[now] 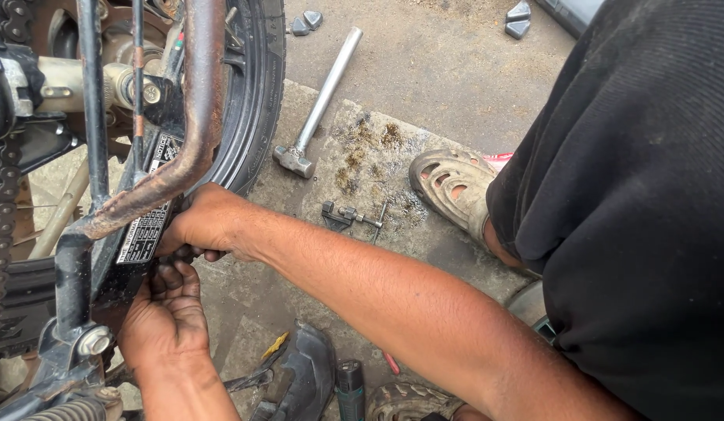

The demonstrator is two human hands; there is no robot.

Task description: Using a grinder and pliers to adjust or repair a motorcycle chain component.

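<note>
— Where does the view look from?

— From the person's head, tilted steeply down and slightly leftward, onto the concrete floor (pixel 455 86).

— How near?

— Close: the motorcycle's rear wheel (pixel 256 93) and chain (pixel 1 210) fill the left edge, the person's black shirt (pixel 642 218) crowds the right.

— Any second view?

— No, just this one.

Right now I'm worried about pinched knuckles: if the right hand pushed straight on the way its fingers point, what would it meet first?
Probably the black swingarm with the printed plate, which the right hand already touches beneath the rusty curved metal bar. The left hand is just below. Depth is hard to judge.
</note>
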